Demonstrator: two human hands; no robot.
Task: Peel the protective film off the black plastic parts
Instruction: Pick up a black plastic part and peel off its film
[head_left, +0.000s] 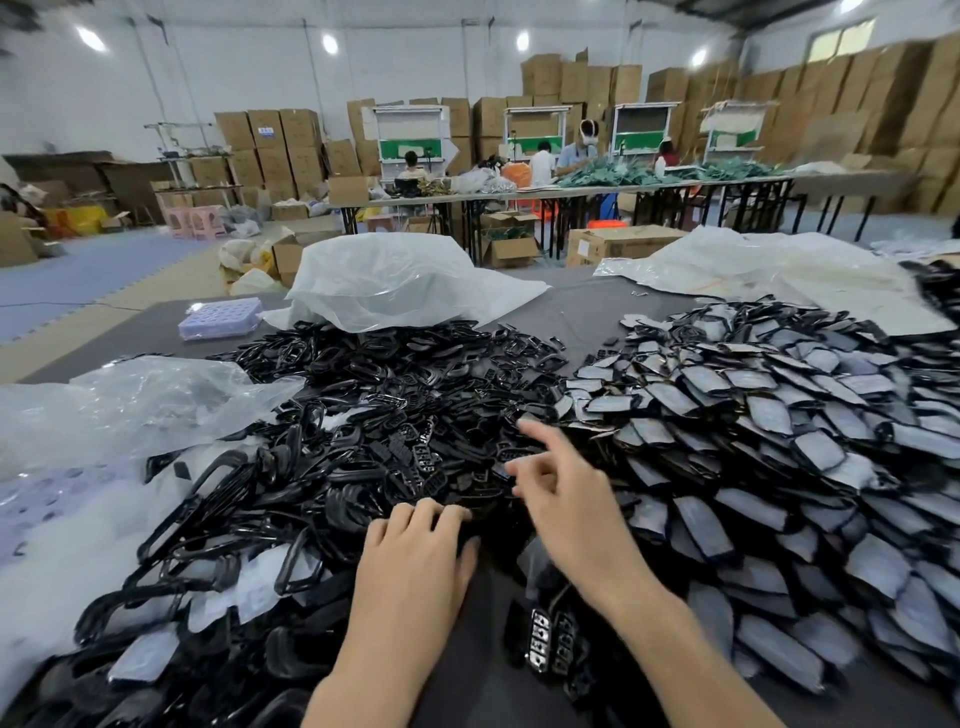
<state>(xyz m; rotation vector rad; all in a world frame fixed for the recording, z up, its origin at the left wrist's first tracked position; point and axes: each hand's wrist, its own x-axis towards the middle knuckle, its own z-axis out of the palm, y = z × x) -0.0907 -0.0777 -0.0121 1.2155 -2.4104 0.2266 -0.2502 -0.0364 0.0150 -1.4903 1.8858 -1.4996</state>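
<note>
Grey tabletop in a warehouse carries two heaps: bare black plastic parts at centre and left, film-covered parts on the right. The left hand lies palm down on the bare heap's near edge, fingers bent onto the parts; whether it grips one is unclear. Just beside it the right hand hovers, index finger stretched out, the others loosely curled, nothing visible in it. A white plastic bag lies over the back of the bare heap, and a clear bag lies crumpled at left, its contents hidden. A lilac tray with round holes sits beyond.
</note>
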